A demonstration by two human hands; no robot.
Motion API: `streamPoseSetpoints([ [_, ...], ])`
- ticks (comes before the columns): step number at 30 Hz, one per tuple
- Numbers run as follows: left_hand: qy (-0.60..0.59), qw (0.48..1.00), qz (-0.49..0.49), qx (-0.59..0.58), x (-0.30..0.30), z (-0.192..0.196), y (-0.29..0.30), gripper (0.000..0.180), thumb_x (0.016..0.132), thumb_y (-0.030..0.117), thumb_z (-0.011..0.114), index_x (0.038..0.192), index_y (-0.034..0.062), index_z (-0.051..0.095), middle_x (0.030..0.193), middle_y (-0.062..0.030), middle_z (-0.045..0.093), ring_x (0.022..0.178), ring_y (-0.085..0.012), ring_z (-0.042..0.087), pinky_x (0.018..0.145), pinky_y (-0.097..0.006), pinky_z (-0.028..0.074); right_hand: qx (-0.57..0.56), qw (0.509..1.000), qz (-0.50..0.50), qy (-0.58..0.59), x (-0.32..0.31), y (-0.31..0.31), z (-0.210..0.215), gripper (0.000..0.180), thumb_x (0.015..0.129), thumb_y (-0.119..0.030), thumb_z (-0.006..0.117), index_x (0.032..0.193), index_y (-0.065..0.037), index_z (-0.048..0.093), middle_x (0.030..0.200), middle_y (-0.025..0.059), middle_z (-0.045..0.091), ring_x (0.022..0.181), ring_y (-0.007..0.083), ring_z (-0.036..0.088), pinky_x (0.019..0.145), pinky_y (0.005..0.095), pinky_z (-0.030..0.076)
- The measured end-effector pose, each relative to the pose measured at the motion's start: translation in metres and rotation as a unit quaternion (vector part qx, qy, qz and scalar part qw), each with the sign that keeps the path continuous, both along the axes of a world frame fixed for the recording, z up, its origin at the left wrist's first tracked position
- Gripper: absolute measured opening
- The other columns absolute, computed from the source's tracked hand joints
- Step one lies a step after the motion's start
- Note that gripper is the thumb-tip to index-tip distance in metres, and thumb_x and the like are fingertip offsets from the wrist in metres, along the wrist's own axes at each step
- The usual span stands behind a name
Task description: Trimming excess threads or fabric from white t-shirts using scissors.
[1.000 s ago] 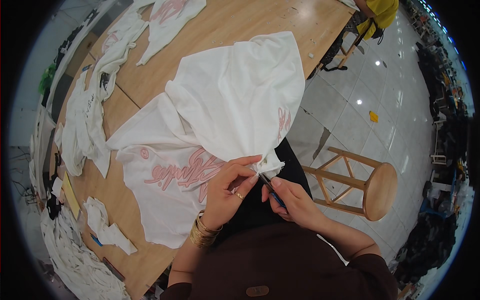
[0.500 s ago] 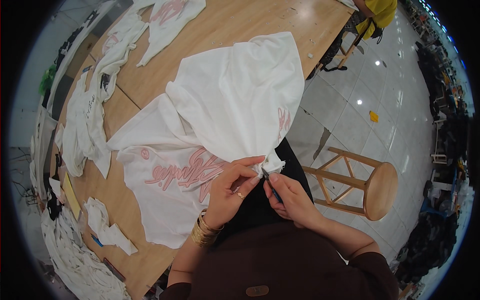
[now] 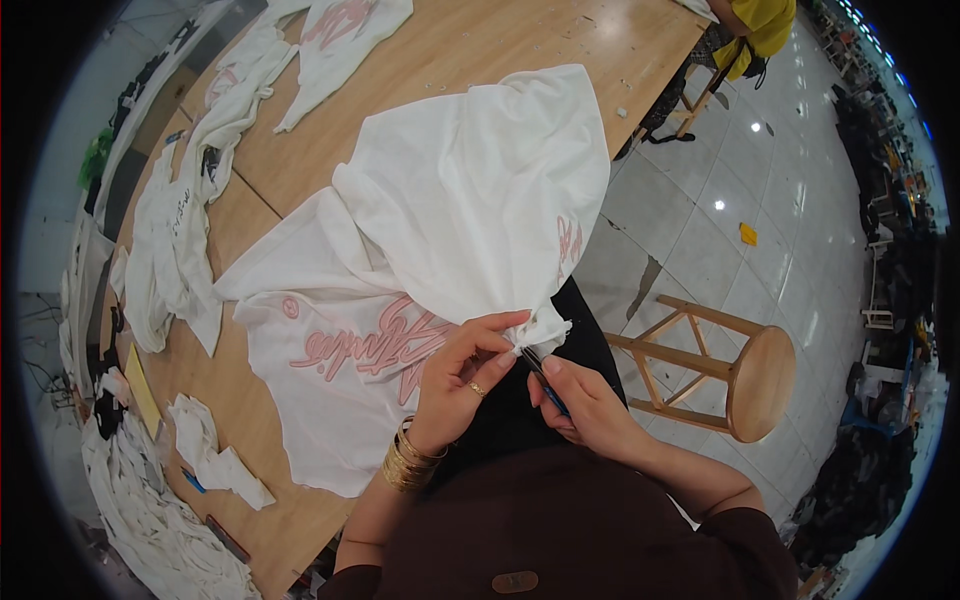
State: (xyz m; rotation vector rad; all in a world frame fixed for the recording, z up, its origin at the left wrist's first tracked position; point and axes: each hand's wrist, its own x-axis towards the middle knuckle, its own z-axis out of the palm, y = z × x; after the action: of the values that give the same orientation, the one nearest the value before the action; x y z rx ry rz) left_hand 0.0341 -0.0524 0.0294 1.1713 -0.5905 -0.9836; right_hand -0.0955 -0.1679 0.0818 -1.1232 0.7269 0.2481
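Note:
A white garment with pink lettering lies spread over the near edge of the table, its bunched end drawn toward me. My left hand is closed on that end, thumb and fingers pinching the cloth. In my right hand is a pair of dark thread snips, held with the fingers wrapped round it. The tips of the snips are at the bunched cloth, just beside my left fingertips. Whether the blades have a thread between them is too small to tell.
More white garments lie along the left of the wooden table, with a heaped pile at near left. White scraps sit near it. A wooden stool stands at right. A person in yellow sits at the far right.
The tips of the snips have shifted slightly, and my right hand has turned a little with them. My left hand keeps its pinch on the garment, which lies almost as before.

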Motion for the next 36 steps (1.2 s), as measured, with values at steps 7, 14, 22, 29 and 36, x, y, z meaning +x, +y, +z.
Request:
streamPoseSetpoints([
  [7, 0.014, 1.0, -0.01, -0.01, 0.0, 0.0, 0.0, 0.005, 0.086, -0.001, 0.051, 0.09, -0.0002, 0.054, 0.121, -0.0097, 0.052, 0.097, -0.0097, 0.05, 0.083, -0.022, 0.039, -0.036, 0.999, 0.005, -0.008, 0.002, 0.001, -0.001, 0.04, 0.098, -0.035, 0.029, 0.078, -0.005, 0.046, 0.052, -0.0026, 0.034, 0.046, 0.005, 0.029, 0.043, 0.0206, 0.025],
  [14, 0.019, 1.0, -0.007, -0.014, -0.001, 0.0, 0.0, 0.004, 0.087, -0.001, 0.052, 0.09, -0.0004, 0.054, 0.122, -0.0099, 0.051, 0.099, -0.0103, 0.05, 0.084, -0.022, 0.039, -0.018, 1.0, 0.008, -0.02, 0.0, 0.0, -0.005, 0.039, 0.098, -0.037, 0.028, 0.083, -0.006, 0.047, 0.05, -0.0037, 0.033, 0.04, 0.0035, 0.024, 0.037, 0.0192, 0.02],
  [22, -0.022, 1.0, -0.005, -0.011, -0.001, -0.002, 0.0, 0.005, 0.086, -0.001, 0.052, 0.091, -0.0002, 0.054, 0.122, -0.0104, 0.052, 0.098, -0.0102, 0.05, 0.083, -0.022, 0.039, 0.043, 0.999, 0.007, 0.006, 0.002, -0.002, -0.003, 0.038, 0.098, -0.037, 0.028, 0.083, -0.006, 0.046, 0.05, -0.0043, 0.031, 0.038, 0.0029, 0.023, 0.035, 0.0185, 0.018],
  [29, 0.074, 0.997, -0.006, -0.023, -0.001, -0.01, 0.0, 0.004, 0.086, 0.0, 0.051, 0.09, 0.0013, 0.054, 0.122, -0.0111, 0.052, 0.092, -0.0089, 0.05, 0.078, -0.021, 0.04, 0.104, 0.993, -0.051, 0.011, 0.004, 0.005, -0.004, 0.037, 0.098, -0.037, 0.029, 0.084, -0.007, 0.044, 0.05, -0.0038, 0.031, 0.036, 0.0032, 0.021, 0.034, 0.0188, 0.018],
  [36, 0.071, 0.997, -0.01, -0.02, -0.001, -0.005, -0.002, 0.003, 0.086, 0.001, 0.051, 0.089, 0.0016, 0.053, 0.123, -0.0115, 0.052, 0.097, -0.0096, 0.049, 0.082, -0.022, 0.038, -0.045, 0.998, -0.03, -0.042, 0.004, 0.007, -0.017, 0.037, 0.098, -0.037, 0.03, 0.08, -0.007, 0.044, 0.049, -0.0043, 0.031, 0.036, 0.0034, 0.021, 0.034, 0.0192, 0.017],
])
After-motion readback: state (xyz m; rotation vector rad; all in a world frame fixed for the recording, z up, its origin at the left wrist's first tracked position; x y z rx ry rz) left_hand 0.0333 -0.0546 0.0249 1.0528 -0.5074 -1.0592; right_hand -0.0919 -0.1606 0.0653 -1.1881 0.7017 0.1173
